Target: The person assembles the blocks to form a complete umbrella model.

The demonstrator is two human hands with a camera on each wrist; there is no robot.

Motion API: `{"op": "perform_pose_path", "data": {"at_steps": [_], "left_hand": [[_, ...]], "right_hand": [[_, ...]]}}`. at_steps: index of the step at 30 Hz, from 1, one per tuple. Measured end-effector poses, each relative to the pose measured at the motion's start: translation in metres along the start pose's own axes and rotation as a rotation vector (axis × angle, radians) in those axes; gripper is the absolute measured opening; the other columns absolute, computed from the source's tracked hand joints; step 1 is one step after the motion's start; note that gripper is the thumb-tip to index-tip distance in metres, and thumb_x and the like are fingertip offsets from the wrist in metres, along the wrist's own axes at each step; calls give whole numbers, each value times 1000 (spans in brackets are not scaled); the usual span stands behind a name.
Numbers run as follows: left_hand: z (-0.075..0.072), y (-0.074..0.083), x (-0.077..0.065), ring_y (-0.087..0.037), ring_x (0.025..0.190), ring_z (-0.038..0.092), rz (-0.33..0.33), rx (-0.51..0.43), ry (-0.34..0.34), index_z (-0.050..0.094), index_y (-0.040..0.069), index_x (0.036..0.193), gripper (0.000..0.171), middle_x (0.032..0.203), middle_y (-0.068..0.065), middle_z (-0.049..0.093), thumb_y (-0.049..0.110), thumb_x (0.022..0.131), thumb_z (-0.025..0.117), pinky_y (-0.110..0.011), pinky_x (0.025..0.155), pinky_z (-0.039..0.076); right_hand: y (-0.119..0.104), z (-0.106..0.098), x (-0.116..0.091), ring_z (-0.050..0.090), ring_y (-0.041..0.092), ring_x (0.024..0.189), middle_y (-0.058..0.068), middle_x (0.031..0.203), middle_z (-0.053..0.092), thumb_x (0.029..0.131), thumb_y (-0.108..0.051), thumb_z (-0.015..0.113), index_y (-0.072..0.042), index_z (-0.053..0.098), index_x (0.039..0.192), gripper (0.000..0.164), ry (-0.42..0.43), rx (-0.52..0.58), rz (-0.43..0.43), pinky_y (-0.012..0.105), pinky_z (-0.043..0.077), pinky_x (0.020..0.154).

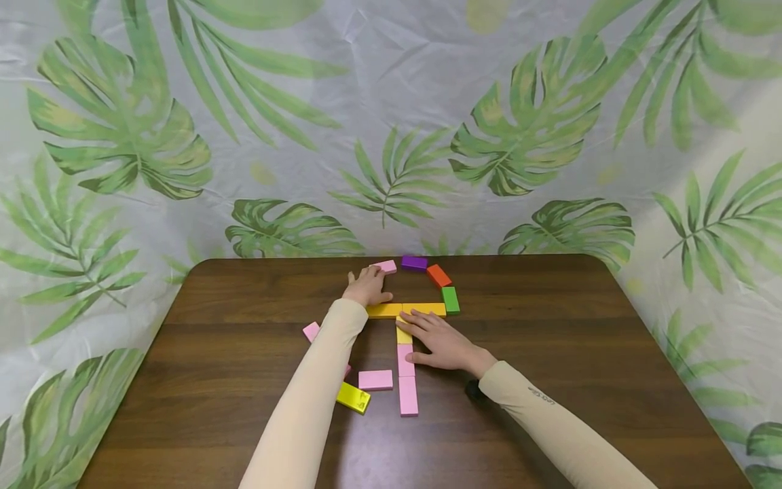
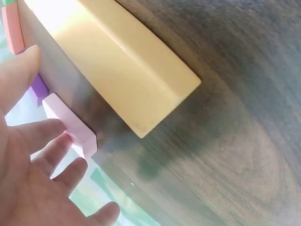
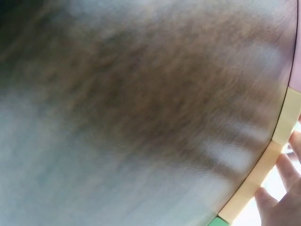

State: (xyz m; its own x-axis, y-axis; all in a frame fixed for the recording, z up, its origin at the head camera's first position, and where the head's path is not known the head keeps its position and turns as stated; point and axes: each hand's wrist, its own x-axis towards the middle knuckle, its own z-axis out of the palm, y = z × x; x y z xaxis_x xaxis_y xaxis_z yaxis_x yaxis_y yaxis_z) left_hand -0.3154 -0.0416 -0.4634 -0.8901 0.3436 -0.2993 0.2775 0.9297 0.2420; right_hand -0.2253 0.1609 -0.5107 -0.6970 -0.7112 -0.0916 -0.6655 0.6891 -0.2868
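Observation:
My left hand point(image 1: 368, 286) reaches to the far edge of the table, fingers extended and thumb apart. In the left wrist view its fingertips touch, or nearly touch, a pink block point(image 2: 70, 125). Beside that block lies a purple block point(image 1: 415, 263), then a red-orange block point(image 1: 438, 276) and a green block point(image 1: 451, 299), in a curve. Two orange blocks point(image 1: 424, 310) form a row below. My right hand point(image 1: 444, 341) lies with spread fingers over a yellow block point(image 1: 404, 333); its thumb reaches a pink block point(image 1: 406, 361) in the column under the row.
Another pink block point(image 1: 408, 396) ends the column near me. A loose pink block point(image 1: 375, 379) and a bright yellow block point(image 1: 354, 398) lie to its left. Further pink pieces point(image 1: 311, 331) show partly behind my left sleeve. A leaf-patterned curtain point(image 1: 391, 170) hangs behind the wooden table point(image 1: 550, 326).

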Motion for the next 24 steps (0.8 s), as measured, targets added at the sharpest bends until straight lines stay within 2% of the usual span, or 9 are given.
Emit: {"op": "perform_pose_path", "data": {"at_steps": [8, 17, 24], "left_hand": [[0, 6, 6, -30, 141, 21, -28, -2, -7, 30, 3, 149, 68, 155, -13, 23, 36, 97, 56, -57, 110, 14], [4, 12, 15, -24, 143, 18, -56, 78, -8, 26, 3, 150, 73, 156, -11, 21, 42, 96, 55, -54, 111, 14], [5, 13, 18, -23, 143, 16, -81, 86, -6, 24, 4, 151, 75, 157, -9, 19, 44, 96, 54, -54, 112, 13]], "right_hand": [[1, -1, 0, 16, 28, 143, 6, 157, 22, 95, -52, 50, -14, 29, 152, 72, 9, 6, -10, 47, 13, 113], [1, 0, 0, 17, 28, 143, 6, 156, 23, 94, -52, 50, -15, 29, 152, 72, 15, 10, -9, 47, 13, 113], [2, 1, 0, 17, 28, 143, 6, 156, 23, 94, -52, 50, -14, 29, 152, 72, 17, 14, -12, 48, 13, 113]]}}
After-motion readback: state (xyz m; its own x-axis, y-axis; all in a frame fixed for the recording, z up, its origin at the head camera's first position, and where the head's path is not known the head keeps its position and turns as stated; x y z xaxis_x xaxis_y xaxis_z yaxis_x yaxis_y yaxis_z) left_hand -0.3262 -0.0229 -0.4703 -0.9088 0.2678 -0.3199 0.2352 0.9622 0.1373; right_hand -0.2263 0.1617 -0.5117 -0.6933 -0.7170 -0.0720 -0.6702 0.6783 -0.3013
